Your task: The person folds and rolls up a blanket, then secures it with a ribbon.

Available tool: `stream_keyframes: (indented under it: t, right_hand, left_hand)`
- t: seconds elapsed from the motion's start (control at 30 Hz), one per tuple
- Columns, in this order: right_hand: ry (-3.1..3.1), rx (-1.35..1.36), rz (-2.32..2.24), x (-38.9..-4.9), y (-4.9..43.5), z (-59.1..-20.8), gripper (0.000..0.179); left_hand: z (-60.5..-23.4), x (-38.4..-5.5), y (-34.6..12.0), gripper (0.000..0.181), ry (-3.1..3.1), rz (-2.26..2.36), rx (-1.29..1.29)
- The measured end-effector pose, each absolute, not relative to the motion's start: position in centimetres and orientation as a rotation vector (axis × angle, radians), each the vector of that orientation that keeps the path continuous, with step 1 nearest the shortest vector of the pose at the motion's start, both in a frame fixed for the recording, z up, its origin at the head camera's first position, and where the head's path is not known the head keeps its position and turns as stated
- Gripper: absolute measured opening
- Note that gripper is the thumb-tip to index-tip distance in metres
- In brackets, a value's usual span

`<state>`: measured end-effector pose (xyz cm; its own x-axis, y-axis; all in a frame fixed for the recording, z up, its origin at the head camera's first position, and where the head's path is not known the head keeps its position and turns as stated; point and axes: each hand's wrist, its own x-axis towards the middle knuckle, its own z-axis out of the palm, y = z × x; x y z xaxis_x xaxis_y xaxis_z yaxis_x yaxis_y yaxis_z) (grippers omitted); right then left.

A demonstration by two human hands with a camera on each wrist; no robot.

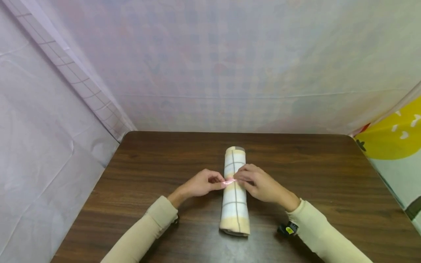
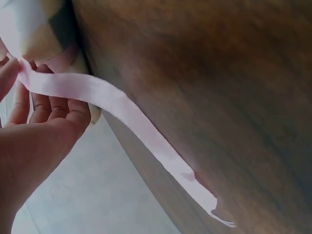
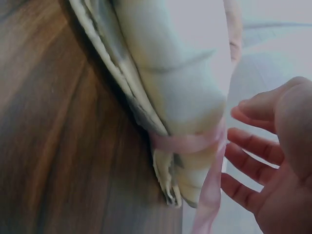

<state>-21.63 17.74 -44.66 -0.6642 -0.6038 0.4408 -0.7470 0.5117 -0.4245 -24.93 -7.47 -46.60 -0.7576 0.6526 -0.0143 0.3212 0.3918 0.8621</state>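
A rolled cloth (image 1: pixel 235 212), white and yellow with dark grid lines, lies lengthwise before me. Around its middle passes a pink ribbon (image 3: pixel 187 143), whose two tails hang on opposite sides. My left hand (image 1: pixel 204 182) pinches the ribbon (image 2: pixel 117 100) between thumb and fingertips at the roll's left side, its frayed tail trailing over the table. From the right, my right hand (image 1: pixel 261 182) reaches the top of the roll. In the right wrist view its loosely bent fingers (image 3: pixel 253 148) are spread right beside the ribbon, while a ribbon tail hangs down past them.
The brown wooden table (image 1: pixel 138 157) carries the roll. Pale fabric hangings (image 1: pixel 210 65) rise behind it and on the left, and a yellow-patterned cloth (image 1: pixel 391 138) hangs at the right. A small dark device (image 1: pixel 288 229) sits at my right cuff.
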Motion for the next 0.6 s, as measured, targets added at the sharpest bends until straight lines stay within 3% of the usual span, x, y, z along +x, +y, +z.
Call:
stream_keyframes:
  t: [0.33, 0.6]
  right_hand:
    - [-2.560, 1.172, 0.726, -21.5, 17.3, -44.6, 0.021]
    - [-2.562, 1.193, 0.737, -21.7, 17.5, -44.8, 0.022]
  left_hand:
    - [-46.0, -24.9, -7.3, 0.016, 2.190, 1.516, 0.960]
    - [-45.6, -24.6, -6.4, 0.016, 1.976, 1.664, 0.774]
